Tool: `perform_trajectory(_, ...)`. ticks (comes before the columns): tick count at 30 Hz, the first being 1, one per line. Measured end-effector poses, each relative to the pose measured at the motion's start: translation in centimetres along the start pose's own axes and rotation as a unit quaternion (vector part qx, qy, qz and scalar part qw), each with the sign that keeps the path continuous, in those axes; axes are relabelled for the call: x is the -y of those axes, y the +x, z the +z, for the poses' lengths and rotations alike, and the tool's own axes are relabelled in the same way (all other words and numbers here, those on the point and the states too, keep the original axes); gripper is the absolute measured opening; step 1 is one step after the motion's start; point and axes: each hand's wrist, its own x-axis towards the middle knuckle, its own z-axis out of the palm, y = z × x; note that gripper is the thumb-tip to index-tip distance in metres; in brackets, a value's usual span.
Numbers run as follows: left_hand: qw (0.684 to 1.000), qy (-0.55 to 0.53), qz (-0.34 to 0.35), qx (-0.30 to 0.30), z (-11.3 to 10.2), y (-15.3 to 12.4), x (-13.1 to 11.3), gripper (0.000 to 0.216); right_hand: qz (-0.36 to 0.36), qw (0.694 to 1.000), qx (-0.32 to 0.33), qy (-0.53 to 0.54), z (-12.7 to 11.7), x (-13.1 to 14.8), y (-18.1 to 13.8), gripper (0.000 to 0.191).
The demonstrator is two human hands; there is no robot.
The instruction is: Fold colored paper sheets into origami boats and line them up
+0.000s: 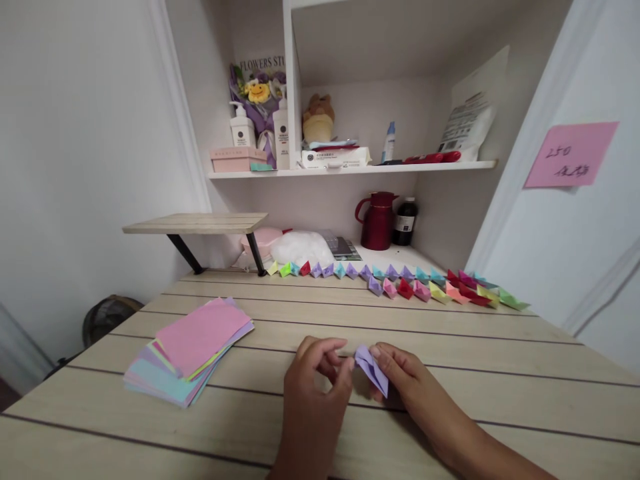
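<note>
My left hand (317,380) and my right hand (403,370) meet low over the wooden desk (450,347), both pinching a small folded piece of purple paper (371,368). The left fingertips hold its left end, the right fingers grip it from the right. A stack of coloured paper sheets (187,353), pink on top, lies to the left of my hands. Farther back, a long row of small folded paper boats (400,283) in several colours runs across the desk.
A small raised wooden shelf (197,223) stands at the back left. Behind the boats are a dark red kettle (377,220), a dark bottle (405,221) and a white plastic bag (303,248). A wall shelf (350,169) holds bottles and boxes. A pink note (570,155) sticks on the right wall.
</note>
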Motion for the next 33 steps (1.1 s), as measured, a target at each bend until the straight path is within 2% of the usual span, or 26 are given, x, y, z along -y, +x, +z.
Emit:
perform_trajectory(3, 0.996, 0.052, 0.073, 0.021, -0.42, -0.31, -0.49, 0.027, -0.013, 1.000, 0.000, -0.007, -0.05, -0.05, 0.05, 0.045)
perform_trajectory(7, 0.981, 0.127, 0.139, 0.039, -0.52, -0.64, -0.59, 0.021, -0.016, 1.000, 0.009, -0.006, -0.10, -0.19, 0.11, 0.046)
perform_trajectory(12, 0.971, 0.166, 0.167, 0.047, -0.59, -0.77, -0.41, 0.014, -0.018, 1.000, 0.012, -0.021, -0.10, -0.23, 0.04, 0.042)
perform_trajectory(16, 0.971, 0.170, 0.160, 0.049, -0.59, -0.69, -0.34, 0.014, -0.024, 0.999, 0.019, -0.030, -0.11, -0.30, 0.06, 0.041)
perform_trajectory(24, 0.987, 0.126, 0.090, 0.038, -0.13, -0.41, -0.10, 0.016, -0.024, 0.998, 0.027, -0.042, -0.24, -0.58, 0.00, 0.042)
perform_trajectory(27, 0.994, 0.100, 0.040, 0.029, 0.06, -0.35, -0.10, 0.016, -0.013, 0.999, 0.028, -0.039, -0.25, -0.75, 0.13, 0.042)
perform_trajectory(30, 0.995, 0.029, -0.060, 0.068, 0.15, -0.16, -0.31, 0.011, -0.012, 0.999, 0.028, -0.036, -0.27, -0.80, 0.22, 0.042)
perform_trajectory(33, 0.972, -0.082, -0.188, 0.115, -0.05, 0.09, -0.67, 0.011, -0.011, 0.999, 0.034, -0.030, -0.24, -0.59, 0.13, 0.043)
